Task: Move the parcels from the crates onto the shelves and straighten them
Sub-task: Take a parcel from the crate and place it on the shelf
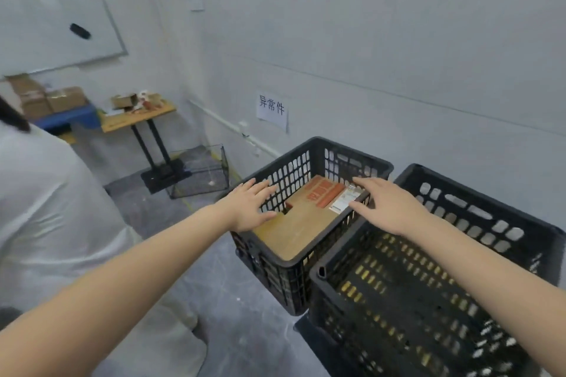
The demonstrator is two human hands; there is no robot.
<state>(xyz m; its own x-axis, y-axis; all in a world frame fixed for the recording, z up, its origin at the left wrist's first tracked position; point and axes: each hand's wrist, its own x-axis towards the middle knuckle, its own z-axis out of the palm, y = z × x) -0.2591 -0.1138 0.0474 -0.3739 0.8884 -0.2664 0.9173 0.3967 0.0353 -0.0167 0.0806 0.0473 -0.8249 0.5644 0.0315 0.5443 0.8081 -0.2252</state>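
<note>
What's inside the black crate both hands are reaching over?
A brown cardboard parcel with red print and a white label lies in the crate. Anything beneath it is covered.

Whiteboard [61,18] on wall [367,40]; wire basket [199,171] on floor [232,300] nr table [137,115]; paper sign [272,110].

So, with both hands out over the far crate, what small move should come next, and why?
Likely lower both hands and grip the cardboard parcel by its sides. The left hand and right hand are spread open over the far crate, holding nothing, and the parcel lies inside it.
</note>
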